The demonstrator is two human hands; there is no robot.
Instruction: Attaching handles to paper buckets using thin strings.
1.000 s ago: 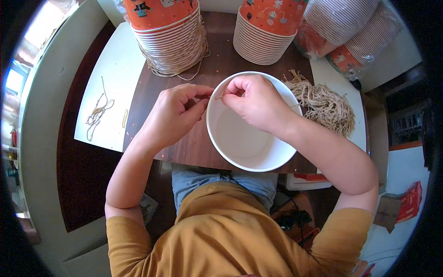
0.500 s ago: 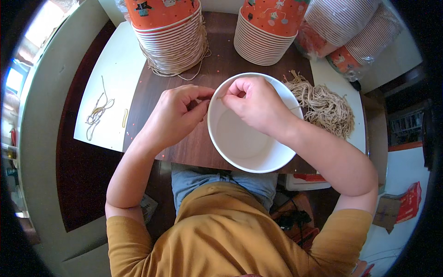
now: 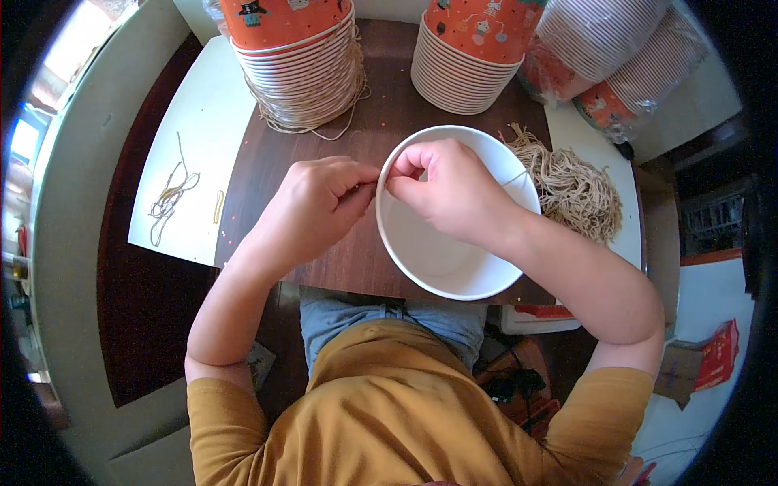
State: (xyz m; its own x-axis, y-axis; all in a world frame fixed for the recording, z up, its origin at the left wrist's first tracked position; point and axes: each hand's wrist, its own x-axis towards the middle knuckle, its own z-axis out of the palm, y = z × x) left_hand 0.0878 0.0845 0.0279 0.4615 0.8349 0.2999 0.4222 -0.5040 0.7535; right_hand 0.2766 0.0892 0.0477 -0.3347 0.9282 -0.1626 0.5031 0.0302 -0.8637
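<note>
A white paper bucket point(image 3: 442, 263) stands at the table's front edge, tilted a little, its open mouth toward me. My right hand point(image 3: 458, 190) reaches inside, thumb and fingers pinched against the left wall just below the rim. A thin beige cord point(image 3: 515, 177) crosses the bucket's right rim and runs behind that hand, toward the pinch. Outside the same left rim, my left hand point(image 3: 312, 206) is closed in a pinch, its fingertips touching the wall opposite the right fingers. What lies between the left fingertips is hidden. A tangled heap of beige cord point(image 3: 575, 190) lies right of the bucket.
Two stacks of orange-patterned paper buckets stand at the back: the left stack point(image 3: 300, 77) has cords draped round it, the right stack point(image 3: 466, 69) has none. Plastic-wrapped buckets point(image 3: 596, 49) lie back right. Loose cord point(image 3: 172, 198) and a small yellowish strip point(image 3: 219, 206) lie on the left white panel.
The bucket has shifted slightly right and tilted more. Both hands have moved slightly right with it, still pinched at its left rim.
</note>
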